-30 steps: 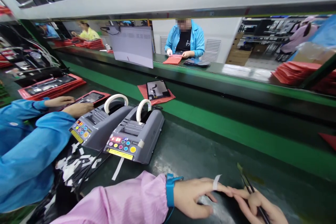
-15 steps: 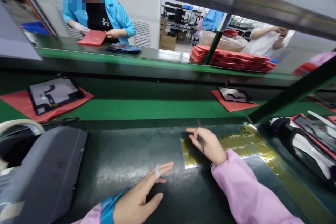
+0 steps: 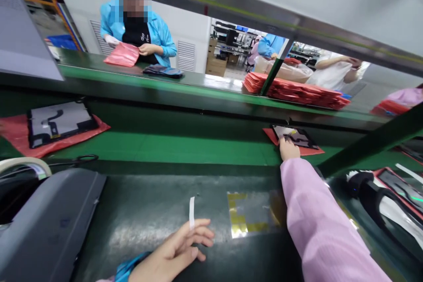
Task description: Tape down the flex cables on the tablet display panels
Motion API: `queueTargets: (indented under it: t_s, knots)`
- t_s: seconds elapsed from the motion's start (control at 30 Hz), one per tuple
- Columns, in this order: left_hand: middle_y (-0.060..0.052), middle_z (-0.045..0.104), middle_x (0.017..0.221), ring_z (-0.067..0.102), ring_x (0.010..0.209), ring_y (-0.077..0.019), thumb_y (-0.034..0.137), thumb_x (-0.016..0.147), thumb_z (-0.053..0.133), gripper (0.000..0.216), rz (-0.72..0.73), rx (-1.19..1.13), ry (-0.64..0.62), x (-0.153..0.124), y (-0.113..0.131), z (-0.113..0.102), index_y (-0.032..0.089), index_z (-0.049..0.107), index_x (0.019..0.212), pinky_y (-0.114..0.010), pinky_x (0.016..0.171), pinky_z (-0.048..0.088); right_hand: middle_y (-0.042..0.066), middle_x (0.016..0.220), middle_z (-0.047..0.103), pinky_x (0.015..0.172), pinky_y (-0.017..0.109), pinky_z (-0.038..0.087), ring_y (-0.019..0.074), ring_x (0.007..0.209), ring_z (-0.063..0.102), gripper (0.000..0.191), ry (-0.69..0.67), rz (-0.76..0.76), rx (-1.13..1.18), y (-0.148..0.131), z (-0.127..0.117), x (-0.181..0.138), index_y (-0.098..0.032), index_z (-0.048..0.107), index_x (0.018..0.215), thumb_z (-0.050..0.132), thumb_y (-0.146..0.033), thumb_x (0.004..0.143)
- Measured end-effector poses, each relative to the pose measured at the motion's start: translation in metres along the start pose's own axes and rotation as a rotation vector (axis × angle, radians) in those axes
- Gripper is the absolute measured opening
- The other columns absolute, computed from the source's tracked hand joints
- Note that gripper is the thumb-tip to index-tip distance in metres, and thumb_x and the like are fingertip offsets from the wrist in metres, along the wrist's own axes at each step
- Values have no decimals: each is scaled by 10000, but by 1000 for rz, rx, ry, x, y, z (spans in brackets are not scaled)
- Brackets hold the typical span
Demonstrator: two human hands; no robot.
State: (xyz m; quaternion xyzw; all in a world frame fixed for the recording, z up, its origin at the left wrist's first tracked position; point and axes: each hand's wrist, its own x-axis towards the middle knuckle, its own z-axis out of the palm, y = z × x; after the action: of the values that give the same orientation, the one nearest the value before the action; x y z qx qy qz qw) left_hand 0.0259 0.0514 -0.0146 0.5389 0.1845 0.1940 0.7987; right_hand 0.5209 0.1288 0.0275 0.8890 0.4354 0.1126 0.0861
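My right hand reaches over the lit far strip to a flat panel, which lies on a red bag. Its fingers are closed on dark tweezers, mostly hidden, and a small yellow tape piece shows at their tip. Above the dark bench, my left hand holds nothing, its fingers loosely apart. A narrow white strip sticks up from its index finger. Between the hands lies a clear sheet with yellow film tape.
Another panel rests on a red bag at left. A grey machine and tape roll stand near it. At right are a black-and-white device and a green post. Beyond the ledge, a co-worker handles a red bag.
My right hand has moved from the tape sheet forward and right to the far panel. My left hand has shifted slightly down and left. The view has tilted up a little.
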Motion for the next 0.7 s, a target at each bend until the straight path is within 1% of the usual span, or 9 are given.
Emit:
queueTargets:
  t_s: [0.1, 0.23, 0.3, 0.37, 0.43, 0.5, 0.57, 0.63, 0.7]
  knots:
    - [-116, 634, 1315, 629, 1189, -280, 515, 951, 698, 521, -16, -127, 18, 10, -9, -4, 328, 571, 1420, -433, 918, 558, 123, 1302, 651, 916, 446, 601, 246, 1093, 681, 391, -7, 3, -20, -10, 1, 9, -157, 623, 1316, 677, -373, 995]
    - [-121, 625, 1286, 632, 1169, -276, 488, 904, 760, 545, -28, -199, 69, 33, -13, -8, 299, 579, 1382, -441, 902, 564, 112, 1263, 664, 889, 424, 608, 230, 1055, 690, 378, 23, -110, -23, -19, -18, 17, -150, 635, 1286, 683, -381, 991]
    - [-133, 628, 1287, 641, 1159, -284, 504, 850, 810, 597, -3, -221, 98, 48, -7, -7, 273, 590, 1355, -449, 909, 556, 103, 1159, 701, 870, 412, 598, 219, 981, 703, 321, 75, -203, -12, -26, -32, 15, -134, 649, 1248, 681, -325, 991]
    - [-148, 622, 1335, 633, 1202, -299, 502, 816, 839, 639, 3, -241, 140, 63, 5, -4, 258, 589, 1351, -467, 965, 532, 111, 966, 738, 849, 393, 562, 222, 865, 713, 243, 144, -318, 16, -40, -45, 3, -91, 666, 1189, 666, -186, 966]
    - [-162, 607, 1398, 609, 1276, -312, 488, 806, 852, 682, 5, -285, 194, 78, 19, 0, 259, 565, 1381, -497, 1055, 483, 124, 803, 738, 833, 371, 509, 234, 776, 710, 218, 216, -463, 63, -60, -53, -24, -69, 681, 1125, 623, -71, 914]
    - [-168, 592, 1446, 592, 1324, -316, 496, 811, 846, 736, 27, -345, 242, 91, 30, 3, 278, 511, 1428, -527, 1118, 434, 113, 761, 735, 813, 348, 474, 227, 745, 700, 206, 277, -631, 124, -84, -55, -66, -110, 691, 1073, 583, -60, 904]
    - [-161, 585, 1472, 600, 1331, -314, 524, 834, 816, 754, 67, -389, 287, 102, 37, 4, 303, 456, 1459, -553, 1133, 421, 76, 721, 716, 792, 327, 458, 206, 713, 682, 162, 317, -806, 190, -107, -55, -115, -161, 686, 1004, 558, -91, 932]
    - [-143, 593, 1474, 615, 1319, -307, 535, 855, 790, 741, 115, -401, 333, 108, 38, 4, 314, 425, 1461, -554, 1124, 440, 29, 686, 687, 754, 301, 447, 181, 678, 658, 102, 343, -970, 257, -123, -58, -161, -208, 653, 932, 578, -142, 950]
    - [-122, 620, 1443, 629, 1301, -299, 483, 831, 825, 751, 166, -402, 401, 112, 36, 4, 308, 419, 1438, -527, 1111, 470, 19, 783, 723, 750, 288, 459, 182, 745, 683, 46, 349, -1113, 401, -130, -64, -187, -236, 604, 972, 647, -241, 959]
